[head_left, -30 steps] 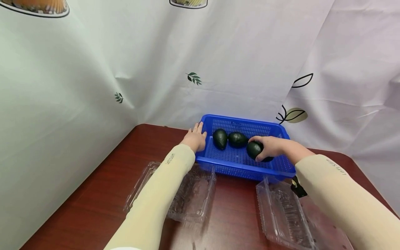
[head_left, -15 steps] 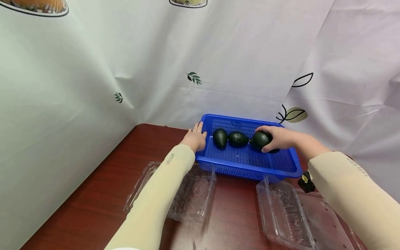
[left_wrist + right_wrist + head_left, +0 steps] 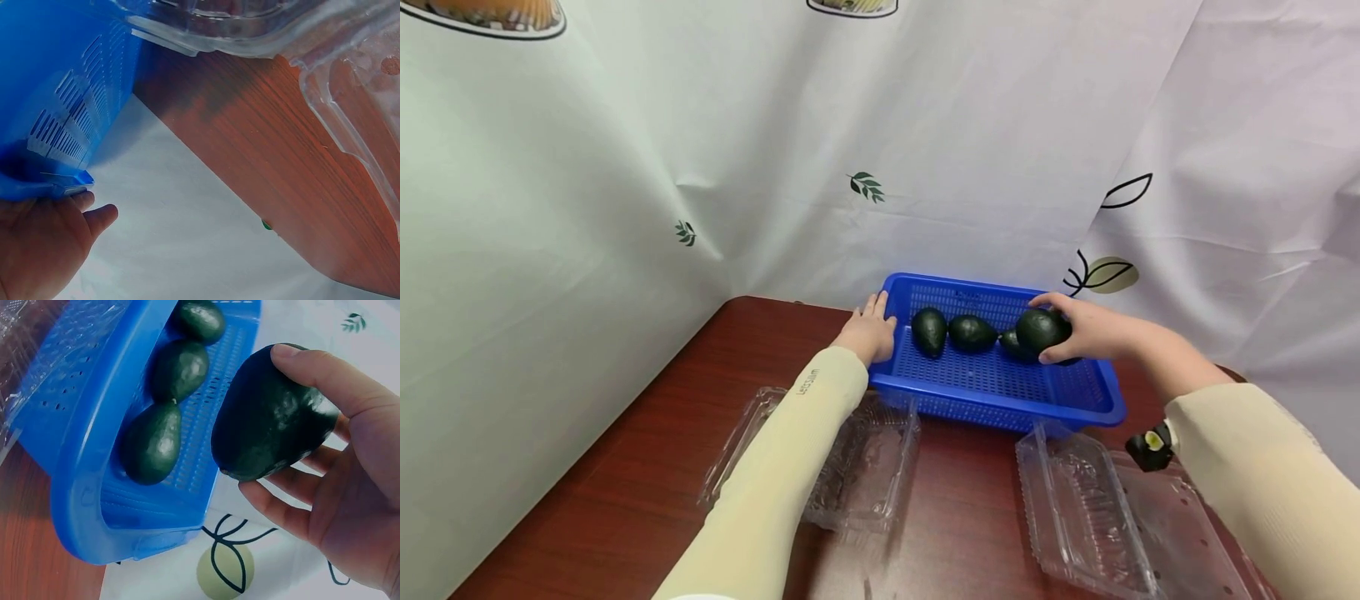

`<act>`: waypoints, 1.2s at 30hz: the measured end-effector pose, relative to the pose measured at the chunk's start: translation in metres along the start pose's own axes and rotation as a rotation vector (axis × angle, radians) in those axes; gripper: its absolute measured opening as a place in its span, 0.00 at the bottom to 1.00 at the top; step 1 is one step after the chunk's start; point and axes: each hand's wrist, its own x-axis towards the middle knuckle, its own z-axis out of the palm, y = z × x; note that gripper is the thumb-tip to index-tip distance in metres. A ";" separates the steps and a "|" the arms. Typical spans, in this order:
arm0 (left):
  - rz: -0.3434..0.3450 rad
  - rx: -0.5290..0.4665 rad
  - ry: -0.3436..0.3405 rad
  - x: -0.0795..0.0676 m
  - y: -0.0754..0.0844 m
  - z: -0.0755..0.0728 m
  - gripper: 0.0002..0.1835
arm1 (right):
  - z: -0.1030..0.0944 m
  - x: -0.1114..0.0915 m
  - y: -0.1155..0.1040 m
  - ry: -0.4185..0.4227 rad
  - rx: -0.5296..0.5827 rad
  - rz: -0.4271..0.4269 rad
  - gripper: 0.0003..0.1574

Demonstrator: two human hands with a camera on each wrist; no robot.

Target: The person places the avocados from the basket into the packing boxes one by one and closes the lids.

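My right hand (image 3: 1086,329) grips a dark green avocado (image 3: 1042,330), raised over the right end of a blue plastic basket (image 3: 970,413). Thumb on one side and fingers on the other hold the avocado (image 3: 269,419) in the right wrist view. Three more avocados lie in a row on the basket floor: a left avocado (image 3: 928,332), a middle avocado (image 3: 972,333) and a right avocado (image 3: 1015,344), partly behind the held one. At the basket's left rim rests my left hand (image 3: 867,335), its fingers extended over the edge.
Two clear plastic clamshell boxes stand before the basket, a left box (image 3: 865,467) partly under my left sleeve and a right box (image 3: 1090,508) with its lid spread open. Everything is on a reddish-brown table (image 3: 970,517). Behind it hangs a white printed cloth (image 3: 970,150).
My right hand has moved back and to the right, lifting the avocado. A third avocado in the basket has come into view beside it. My left hand stays on the rim.
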 end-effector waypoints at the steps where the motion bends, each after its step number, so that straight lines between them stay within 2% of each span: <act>1: 0.001 -0.002 0.001 0.001 0.000 0.001 0.28 | 0.000 -0.001 0.000 0.011 -0.005 -0.007 0.47; 17: 0.013 0.005 0.010 0.002 -0.001 0.002 0.28 | 0.010 -0.026 0.005 0.129 0.119 -0.053 0.45; 27: 0.017 -0.012 0.033 0.002 -0.001 0.004 0.27 | 0.018 -0.044 0.003 0.205 0.071 -0.062 0.44; 32: 0.011 -0.022 0.034 0.001 -0.002 0.004 0.27 | 0.021 -0.054 0.005 0.224 0.152 -0.046 0.45; 36: 0.017 -0.018 0.041 0.001 -0.002 0.003 0.27 | 0.023 -0.062 0.008 0.288 0.166 -0.045 0.44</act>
